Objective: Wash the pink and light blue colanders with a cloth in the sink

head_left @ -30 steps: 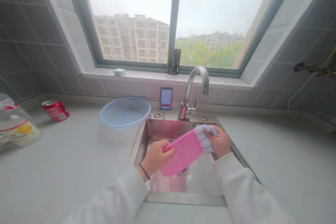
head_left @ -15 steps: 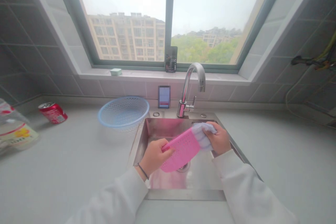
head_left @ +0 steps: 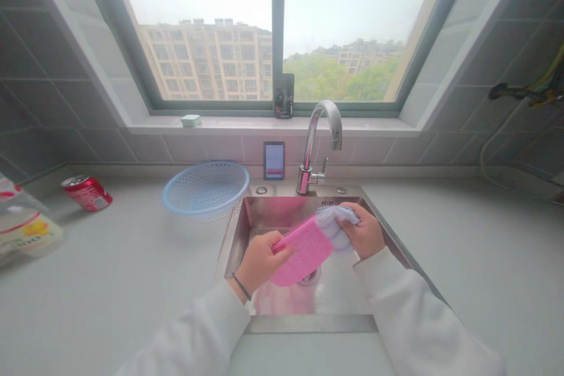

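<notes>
Over the sink (head_left: 315, 323), my left hand (head_left: 263, 261) grips the near-left edge of a pink perforated plastic basket (head_left: 304, 252), thumb on top. The basket is tilted. My right hand (head_left: 363, 231) is closed on a white and grey-blue cloth (head_left: 335, 229), which is pressed against the basket's right end and covers that part. The fingers of the right hand are partly hidden by the cloth. Below the basket, the sink drain (head_left: 312, 277) shows in part.
A chrome faucet (head_left: 324, 135) rises behind the sink. To its left are a phone-like screen (head_left: 274, 160) and a blue perforated basket (head_left: 206, 189). Farther left lie a red can (head_left: 88, 192) and a clear plastic bottle (head_left: 26, 226). A pale green block (head_left: 191, 121) sits on the windowsill.
The cloth and right hand have shifted slightly left along the pink basket, covering a little more of it. The left hand keeps its grip. The view has moved slightly.
</notes>
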Tool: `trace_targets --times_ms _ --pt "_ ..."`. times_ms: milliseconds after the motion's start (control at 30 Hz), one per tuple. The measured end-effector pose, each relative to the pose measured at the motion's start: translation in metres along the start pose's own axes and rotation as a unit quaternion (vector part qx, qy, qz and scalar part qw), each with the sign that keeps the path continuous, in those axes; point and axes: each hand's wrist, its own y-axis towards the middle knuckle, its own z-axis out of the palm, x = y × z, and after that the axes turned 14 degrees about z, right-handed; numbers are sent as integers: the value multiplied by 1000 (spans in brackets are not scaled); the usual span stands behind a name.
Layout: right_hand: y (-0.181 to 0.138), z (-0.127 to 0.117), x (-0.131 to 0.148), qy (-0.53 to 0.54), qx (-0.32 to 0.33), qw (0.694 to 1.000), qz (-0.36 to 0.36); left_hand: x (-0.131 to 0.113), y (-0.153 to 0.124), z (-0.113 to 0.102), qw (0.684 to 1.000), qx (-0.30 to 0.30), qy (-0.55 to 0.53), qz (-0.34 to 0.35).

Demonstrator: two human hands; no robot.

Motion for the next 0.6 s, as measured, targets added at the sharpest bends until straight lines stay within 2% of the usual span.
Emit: trace_targets --times_ms 100,167,233,300,367,433,500,533,600 --pt "12 -11 -9 -4 -89 995 51 1 -1 0 999 -21 -32 -19" --pt "1 -6 -5 4 -91 995 36 3 0 3 998 -41 -32 -39" --pt "-18 5 5 15 -31 999 -14 5 1 7 997 -46 -17 -51" --pt "-33 17 14 20 68 995 -69 6 2 8 999 -33 5 -42" --pt "-35 21 17 21 111 990 -87 6 2 6 999 -23 14 -24" --pt "-22 17 11 29 62 997 -46 6 2 2 999 -28 -7 -21" --pt "-2 7 -4 40 -26 999 21 7 1 -3 997 -46 -57 -38" --pt "9 3 -13 51 -65 995 56 8 0 -5 993 -59 -89 -51" --pt "25 -4 -30 101 -99 983 119 11 -2 -7 979 -95 -165 -78"
